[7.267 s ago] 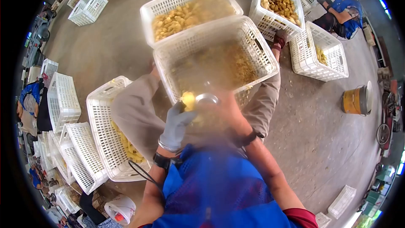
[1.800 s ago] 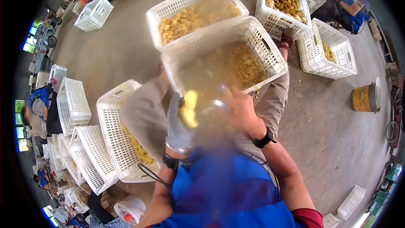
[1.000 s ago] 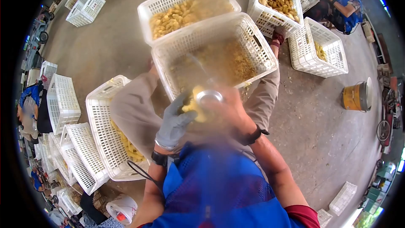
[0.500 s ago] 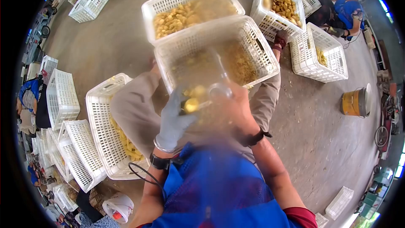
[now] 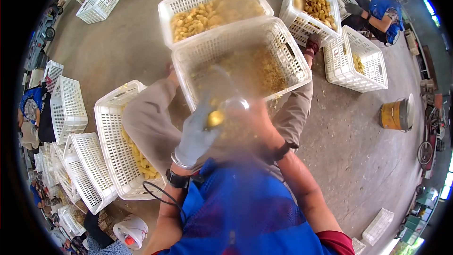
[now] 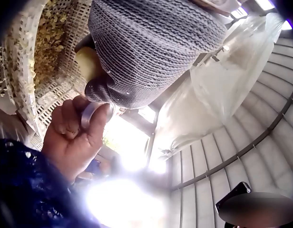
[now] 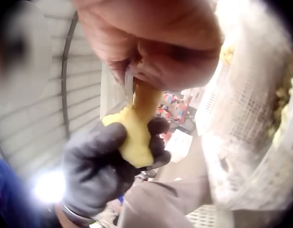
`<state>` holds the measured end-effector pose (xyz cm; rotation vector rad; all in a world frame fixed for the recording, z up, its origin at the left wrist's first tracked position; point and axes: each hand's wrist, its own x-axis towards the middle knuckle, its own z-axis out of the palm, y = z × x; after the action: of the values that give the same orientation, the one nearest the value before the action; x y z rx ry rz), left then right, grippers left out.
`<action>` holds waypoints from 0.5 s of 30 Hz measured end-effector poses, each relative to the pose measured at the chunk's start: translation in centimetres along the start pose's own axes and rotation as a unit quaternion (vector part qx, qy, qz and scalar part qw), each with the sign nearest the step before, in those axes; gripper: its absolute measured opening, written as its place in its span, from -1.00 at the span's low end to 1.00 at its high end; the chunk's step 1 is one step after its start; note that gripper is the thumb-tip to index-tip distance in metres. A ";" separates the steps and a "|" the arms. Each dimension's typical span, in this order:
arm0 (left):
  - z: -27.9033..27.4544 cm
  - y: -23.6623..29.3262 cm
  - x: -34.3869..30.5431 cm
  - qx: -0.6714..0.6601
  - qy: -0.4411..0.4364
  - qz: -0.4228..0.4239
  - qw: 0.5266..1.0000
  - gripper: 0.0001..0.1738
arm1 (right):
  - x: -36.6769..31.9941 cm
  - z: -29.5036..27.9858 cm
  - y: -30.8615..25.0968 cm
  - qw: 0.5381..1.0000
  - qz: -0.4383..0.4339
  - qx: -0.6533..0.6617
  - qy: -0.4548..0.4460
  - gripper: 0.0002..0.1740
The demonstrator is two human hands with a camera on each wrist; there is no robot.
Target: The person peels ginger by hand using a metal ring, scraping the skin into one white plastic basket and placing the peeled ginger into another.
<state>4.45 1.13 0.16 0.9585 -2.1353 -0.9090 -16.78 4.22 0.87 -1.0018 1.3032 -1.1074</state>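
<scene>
A grey-gloved left hand (image 5: 198, 130) grips a pale yellow root piece (image 5: 215, 118) in front of the body; the right wrist view shows the knobbly piece (image 7: 133, 137) between the dark-looking glove's (image 7: 96, 164) thumb and fingers. Close beside it, the bare right hand (image 5: 257, 123) pinches a shiny metal ring-shaped tool (image 5: 243, 104), blurred in the head view. In the left wrist view the curled fingers of the bare hand (image 6: 77, 133) hold that metal band (image 6: 88, 115) just under the glove (image 6: 146, 52). Both hands are at the near edge of a white crate (image 5: 295, 82) with brownish scraps in it.
Behind stands a white crate (image 5: 165, 23) of yellow roots; another (image 5: 288, 14) stands at the back right. Crates (image 5: 106, 146) line the left side. A yellow bucket (image 5: 394, 115) is on the right. Another person (image 5: 384, 12) sits at the upper right.
The root piece has turned in the left hand since a second ago. The right hand and metal tool have shifted slightly beside it. The person at the upper right has moved their arms.
</scene>
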 end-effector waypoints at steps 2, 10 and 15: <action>0.4 1.3 -0.1 -0.035 0.018 -0.085 0.996 -0.08 | -0.2 0.2 0.2 0.975 -0.097 -0.191 0.050 -0.78; -1.2 2.4 0.8 0.011 0.054 -0.077 0.996 0.09 | -0.4 -0.8 -2.3 0.994 -0.036 0.088 0.056 -0.73; -0.8 2.3 0.7 0.040 0.051 -0.034 0.997 0.09 | -1.1 0.8 -2.3 0.996 0.011 0.089 0.007 -0.68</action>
<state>3.77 1.49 2.60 1.0996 -2.0778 -0.7939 -16.04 4.75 3.36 -0.8463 1.2013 -1.1933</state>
